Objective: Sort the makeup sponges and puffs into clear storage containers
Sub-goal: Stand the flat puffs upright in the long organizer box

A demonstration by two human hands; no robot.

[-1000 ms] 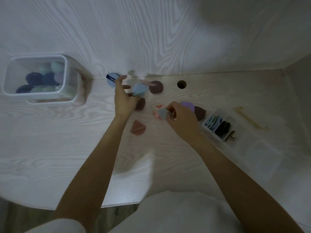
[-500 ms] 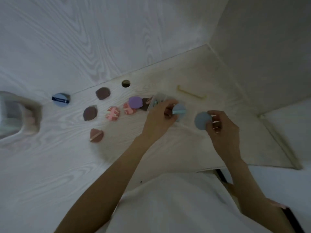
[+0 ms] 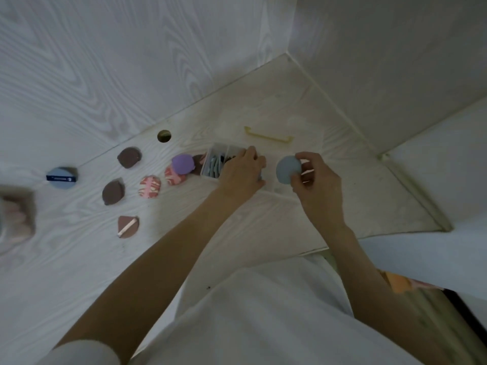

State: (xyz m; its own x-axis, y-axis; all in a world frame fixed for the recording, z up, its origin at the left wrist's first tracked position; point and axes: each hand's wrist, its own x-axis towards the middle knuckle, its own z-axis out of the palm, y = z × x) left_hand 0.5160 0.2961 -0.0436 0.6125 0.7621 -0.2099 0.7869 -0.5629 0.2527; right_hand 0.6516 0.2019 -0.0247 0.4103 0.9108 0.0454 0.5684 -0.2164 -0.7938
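At about one o'clock from the middle of the desk (image 3: 79,259), I see the clear divided container (image 3: 216,150) with blue and dark puffs standing on edge in its slots. My left hand (image 3: 243,171) lies over the near part of this container; its fingers are bent downward, but I cannot tell if they hold something or only steady the box. My right hand (image 3: 317,184) is just beside it, toward three o'clock, and pinches a round blue-grey puff (image 3: 288,169) between thumb and fingertips, lifted off the desk and turned nearly upright.

To do this step well, I think the puff must stay on edge and go down into the slot of the other blue ones, with the left hand keeping the light box from sliding. I would push gently, because the puff is soft and can fold.

Toward nine o'clock, well apart from the box, wait a purple puff (image 3: 182,164), two pink patterned puffs (image 3: 149,187), some brown puffs (image 3: 113,192) and a blue puff with a dark band (image 3: 62,177).
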